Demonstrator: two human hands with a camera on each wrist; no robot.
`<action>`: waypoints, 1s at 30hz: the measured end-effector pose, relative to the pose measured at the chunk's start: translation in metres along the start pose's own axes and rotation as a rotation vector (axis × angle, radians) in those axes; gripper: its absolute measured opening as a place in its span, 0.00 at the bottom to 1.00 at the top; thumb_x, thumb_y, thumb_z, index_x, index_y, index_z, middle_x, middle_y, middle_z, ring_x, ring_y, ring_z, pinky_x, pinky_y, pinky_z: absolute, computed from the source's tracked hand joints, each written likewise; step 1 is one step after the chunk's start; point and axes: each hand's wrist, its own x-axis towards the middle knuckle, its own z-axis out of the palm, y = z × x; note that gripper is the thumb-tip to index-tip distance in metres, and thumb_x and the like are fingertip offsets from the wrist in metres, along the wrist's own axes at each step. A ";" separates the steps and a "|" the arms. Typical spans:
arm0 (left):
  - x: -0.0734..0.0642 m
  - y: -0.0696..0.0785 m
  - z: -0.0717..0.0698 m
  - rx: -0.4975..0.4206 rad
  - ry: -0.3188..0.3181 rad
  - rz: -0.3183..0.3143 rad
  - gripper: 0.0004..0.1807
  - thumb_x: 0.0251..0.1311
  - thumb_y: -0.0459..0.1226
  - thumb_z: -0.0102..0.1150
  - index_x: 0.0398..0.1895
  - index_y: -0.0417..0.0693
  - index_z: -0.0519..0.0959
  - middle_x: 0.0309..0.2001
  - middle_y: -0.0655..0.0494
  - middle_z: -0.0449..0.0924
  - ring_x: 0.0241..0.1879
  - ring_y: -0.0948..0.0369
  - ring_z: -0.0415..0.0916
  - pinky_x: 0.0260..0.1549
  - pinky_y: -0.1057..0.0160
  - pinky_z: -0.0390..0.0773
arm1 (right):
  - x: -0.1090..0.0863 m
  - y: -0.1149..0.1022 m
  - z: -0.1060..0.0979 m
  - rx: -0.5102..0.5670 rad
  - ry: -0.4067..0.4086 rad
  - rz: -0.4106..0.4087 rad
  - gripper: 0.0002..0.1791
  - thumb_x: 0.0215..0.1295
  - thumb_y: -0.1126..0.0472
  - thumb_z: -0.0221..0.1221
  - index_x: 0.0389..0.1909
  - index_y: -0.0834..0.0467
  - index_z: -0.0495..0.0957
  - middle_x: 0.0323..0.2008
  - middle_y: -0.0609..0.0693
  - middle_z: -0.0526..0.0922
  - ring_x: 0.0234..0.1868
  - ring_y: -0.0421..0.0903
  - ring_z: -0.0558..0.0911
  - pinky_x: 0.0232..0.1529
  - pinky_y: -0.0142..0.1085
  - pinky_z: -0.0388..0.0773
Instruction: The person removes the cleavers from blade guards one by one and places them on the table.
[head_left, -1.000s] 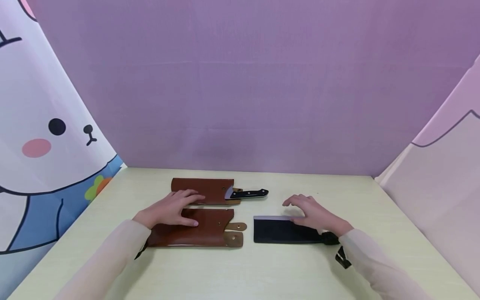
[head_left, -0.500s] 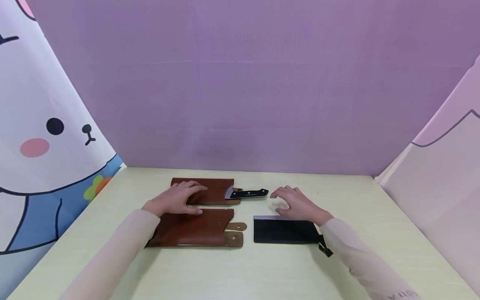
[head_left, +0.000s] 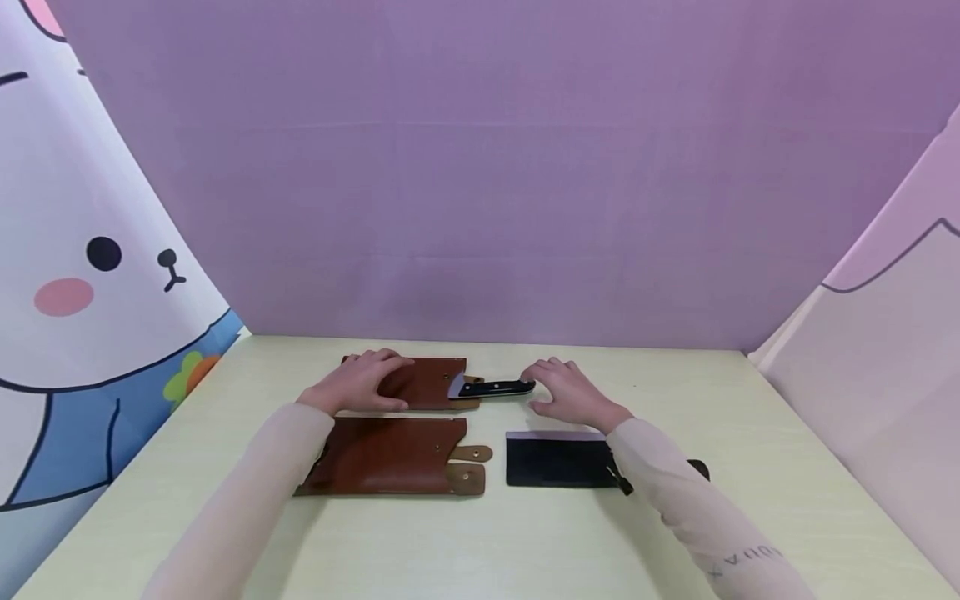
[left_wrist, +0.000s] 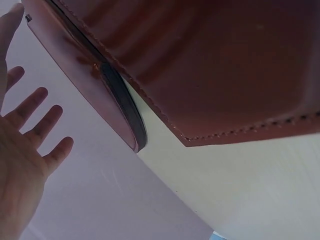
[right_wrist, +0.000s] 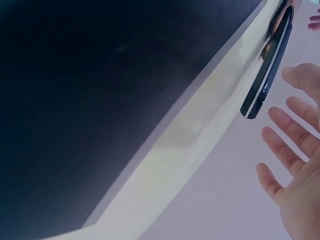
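Observation:
A knife with a black riveted handle (head_left: 498, 388) lies partly in the rear brown leather sheath (head_left: 431, 379), a strip of its blade showing at the mouth. My right hand (head_left: 573, 396) is at the handle's butt end, fingers relaxed and slightly bent; in the right wrist view a gap shows between fingertips and handle. Over the left part of the rear sheath hovers my left hand (head_left: 356, 385), its fingers (left_wrist: 35, 107) spread and holding nothing. In front lies a larger brown sheath (head_left: 397, 454) with tan snap straps, partly under my left sleeve.
A broad black cleaver (head_left: 558, 462) with a silvery edge lies at the front right, its handle mostly hidden beneath my right forearm. The pale table (head_left: 420, 542) ends at a purple cloth wall (head_left: 480, 167). Printed cloth panels (head_left: 67, 242) stand at both sides.
My right hand has moved left and away from me, from over the cleaver to the knife handle's end. My left hand has shifted slightly forward onto the rear sheath. The knives and sheaths stay put.

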 end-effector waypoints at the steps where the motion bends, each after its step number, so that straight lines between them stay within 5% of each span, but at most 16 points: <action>1: 0.001 0.000 0.000 -0.002 -0.001 -0.004 0.39 0.49 0.57 0.61 0.64 0.54 0.65 0.61 0.46 0.65 0.58 0.44 0.66 0.52 0.39 0.63 | 0.003 0.000 0.001 -0.004 -0.001 0.006 0.21 0.54 0.58 0.62 0.49 0.57 0.75 0.47 0.48 0.78 0.50 0.48 0.73 0.48 0.49 0.66; 30: 0.014 -0.006 0.018 -0.062 -0.131 -0.177 0.52 0.39 0.65 0.62 0.68 0.55 0.57 0.66 0.44 0.57 0.65 0.42 0.55 0.59 0.37 0.53 | 0.037 0.000 0.023 0.018 -0.085 0.092 0.18 0.56 0.59 0.62 0.49 0.55 0.75 0.47 0.50 0.78 0.50 0.49 0.73 0.51 0.50 0.64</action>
